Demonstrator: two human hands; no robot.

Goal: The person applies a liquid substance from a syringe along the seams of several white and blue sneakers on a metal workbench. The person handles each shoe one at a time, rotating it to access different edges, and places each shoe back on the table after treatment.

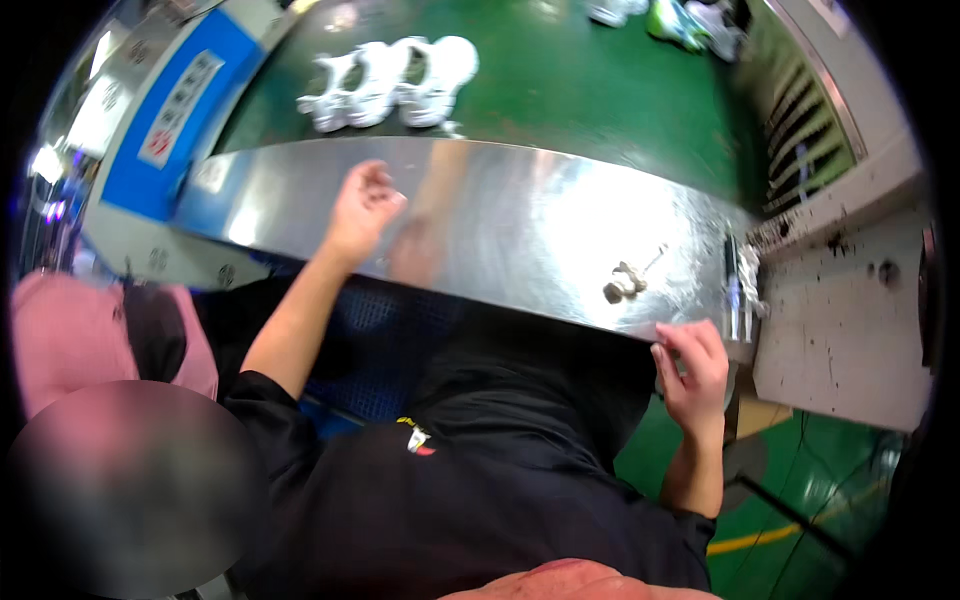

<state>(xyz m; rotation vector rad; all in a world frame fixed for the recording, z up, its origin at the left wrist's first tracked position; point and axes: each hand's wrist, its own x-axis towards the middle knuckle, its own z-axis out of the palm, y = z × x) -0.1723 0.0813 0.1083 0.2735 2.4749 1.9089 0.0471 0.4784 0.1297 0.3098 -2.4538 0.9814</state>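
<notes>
My left hand hovers over the left half of the shiny metal ledge, its fingers loosely curled and the thumb standing apart. Nothing shows in it. At the ledge's front edge on the right is my right hand, thumb and forefinger slightly parted, the fingertips close to the metal. No object is visible in that hand either. A small crumpled greyish-brown lump with a thin tail lies on the ledge, a little beyond my right hand. Beyond the ledge, several white shoes stand in a row on the green surface.
Slim pen-like tools and a white twisted bundle lie at the ledge's right end, beside a grey machine housing. A blue panel borders the left. A person in pink is close on my left. More shoes stand far right.
</notes>
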